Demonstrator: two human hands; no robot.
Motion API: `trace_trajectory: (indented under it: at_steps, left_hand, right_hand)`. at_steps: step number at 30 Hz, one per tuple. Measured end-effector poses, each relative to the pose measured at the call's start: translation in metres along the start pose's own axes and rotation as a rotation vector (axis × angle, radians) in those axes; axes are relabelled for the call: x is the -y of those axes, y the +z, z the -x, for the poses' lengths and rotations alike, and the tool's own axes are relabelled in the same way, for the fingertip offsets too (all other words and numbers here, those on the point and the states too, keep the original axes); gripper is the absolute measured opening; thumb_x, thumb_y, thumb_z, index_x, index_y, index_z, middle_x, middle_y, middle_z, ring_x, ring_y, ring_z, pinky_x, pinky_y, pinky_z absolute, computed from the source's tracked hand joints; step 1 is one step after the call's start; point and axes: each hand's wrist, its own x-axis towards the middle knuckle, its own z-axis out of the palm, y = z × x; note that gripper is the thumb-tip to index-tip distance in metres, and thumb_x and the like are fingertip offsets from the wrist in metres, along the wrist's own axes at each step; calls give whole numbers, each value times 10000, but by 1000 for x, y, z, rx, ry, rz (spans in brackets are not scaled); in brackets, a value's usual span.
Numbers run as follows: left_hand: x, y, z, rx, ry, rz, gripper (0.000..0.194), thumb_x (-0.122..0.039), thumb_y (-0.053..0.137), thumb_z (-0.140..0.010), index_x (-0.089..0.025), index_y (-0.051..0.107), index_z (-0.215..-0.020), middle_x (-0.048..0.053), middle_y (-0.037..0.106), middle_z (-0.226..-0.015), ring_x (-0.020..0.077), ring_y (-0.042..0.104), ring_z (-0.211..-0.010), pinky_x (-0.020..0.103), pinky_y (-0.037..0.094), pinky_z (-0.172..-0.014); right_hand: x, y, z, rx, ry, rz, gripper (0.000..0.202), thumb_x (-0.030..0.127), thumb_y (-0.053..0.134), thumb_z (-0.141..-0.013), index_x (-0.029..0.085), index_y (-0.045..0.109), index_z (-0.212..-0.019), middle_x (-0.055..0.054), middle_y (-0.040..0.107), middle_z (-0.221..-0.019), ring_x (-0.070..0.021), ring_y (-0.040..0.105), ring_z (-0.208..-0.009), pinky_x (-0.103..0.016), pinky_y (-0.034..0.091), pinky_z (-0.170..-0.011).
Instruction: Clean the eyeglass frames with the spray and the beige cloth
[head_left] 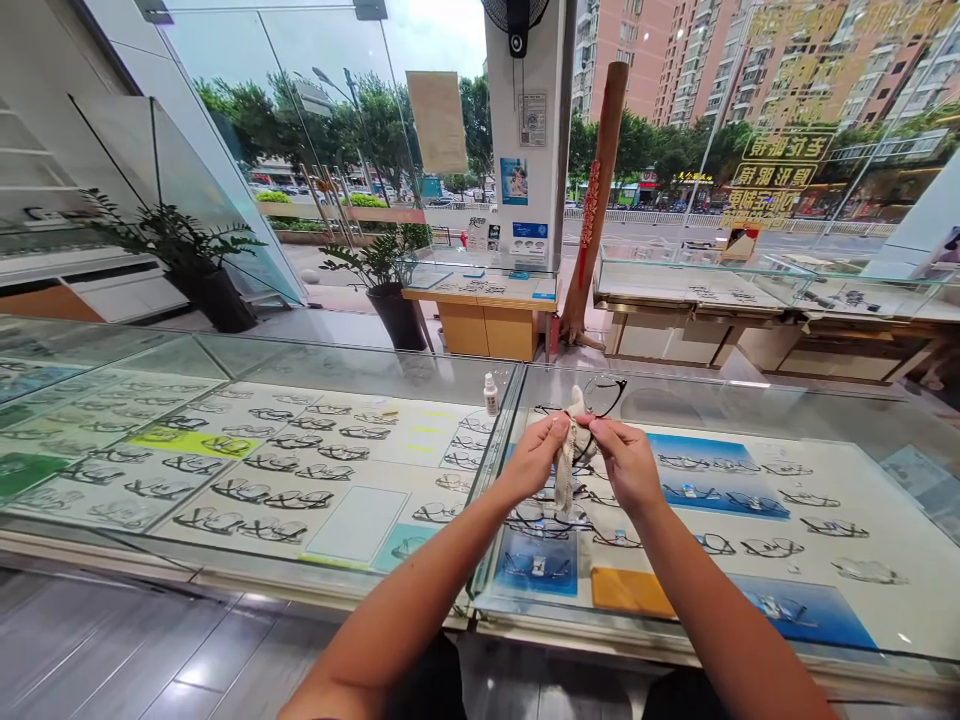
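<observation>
Both hands are raised together over the glass display counter, right of the centre. My left hand (538, 455) pinches a whitish cloth (565, 478) that hangs down between the hands. My right hand (624, 458) has its fingers closed around part of a dark-framed pair of glasses (606, 398), with the cloth against it. One lens rim sticks up above the fingers; the rest of the frame is partly hidden by cloth and hands. A small white bottle (490, 394) stands on the glass left of my left hand.
Under the counter glass (300, 365) lie rows of eyeglasses, some on blue mats (712, 465). An orange-brown pad (632, 592) lies near the front. Beyond stand potted plants (396, 310), a wooden post (600, 190) and more display cases (484, 292).
</observation>
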Motion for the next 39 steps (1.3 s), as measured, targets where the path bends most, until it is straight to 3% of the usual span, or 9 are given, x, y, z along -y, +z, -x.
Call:
trace_trajectory:
  at_steps: [7,11,16,20,26,29,32,35,39]
  left_hand:
    - [-6,-25,-17,-169,-87,389,565,-690,734,-900,-137,769,-1008,129,794,-1095,249,719,-994,354,544,-928]
    - [-19,-46,-24,-244,-147,550,470,-601,804,-864,-179,601,-831,46,739,-887,193,716,-810,339,590,-799]
    - [-30,-65,-22,-286,-34,546,566,-520,895,-812,-218,416,-796,-105,395,-647,51,360,-506,176,431,-495]
    - [-27,-70,-21,-224,-47,354,613,-683,764,-877,-226,386,-719,-104,286,-560,53,200,-447,186,196,-397]
    - [-17,-65,-18,-187,87,42,391,-524,749,-928,-222,639,-1151,-19,631,-829,56,316,-458,227,235,-438]
    - [-20,-66,-17,-198,203,-161,324,-495,644,-1005,-209,691,-1151,-25,574,-745,90,370,-508,246,284,-502]
    - [-41,-67,-20,-159,329,-450,339,-478,544,-1049,-202,740,-1022,-63,395,-578,118,352,-514,263,278,-538]
    - [-78,-62,-29,-121,525,-766,301,-475,659,-979,-214,741,-1103,-69,447,-610,121,430,-549,272,344,-580]
    - [-119,-44,-42,-112,749,-975,864,-634,840,-816,-235,544,-1524,-4,648,-891,161,598,-735,301,495,-690]
  right_hand:
    - [11,-12,-9,-55,2,-161,264,491,854,-843,275,886,-992,-71,857,-1154,-273,763,-1166,-510,496,-1216]
    - [13,-15,-10,-18,14,-126,273,499,815,-869,266,883,-995,-85,853,-1164,-274,763,-1157,-502,521,-1185]
    - [17,-15,-10,1,7,-96,258,496,801,-870,264,874,-956,-76,854,-1098,-260,757,-1107,-467,556,-1119]
    - [23,-19,-10,44,17,-70,245,497,802,-866,254,834,-871,-76,838,-1024,-261,755,-1074,-463,570,-1082]
    - [30,-23,-13,60,8,-34,230,460,785,-862,244,771,-786,-52,792,-883,-240,745,-977,-419,568,-1035]
    - [44,-21,-20,97,-14,19,249,460,764,-865,238,754,-752,-39,759,-822,-219,716,-906,-382,568,-958]
    - [73,-19,-33,180,-30,116,243,443,757,-864,229,756,-750,-30,743,-821,-207,703,-879,-367,556,-927]
    - [107,-19,-46,285,-71,270,228,408,734,-891,226,772,-758,-30,751,-817,-204,697,-869,-358,531,-893]
    - [142,-14,-52,446,-118,470,243,366,684,-951,228,771,-771,-17,751,-815,-186,683,-866,-349,491,-912]
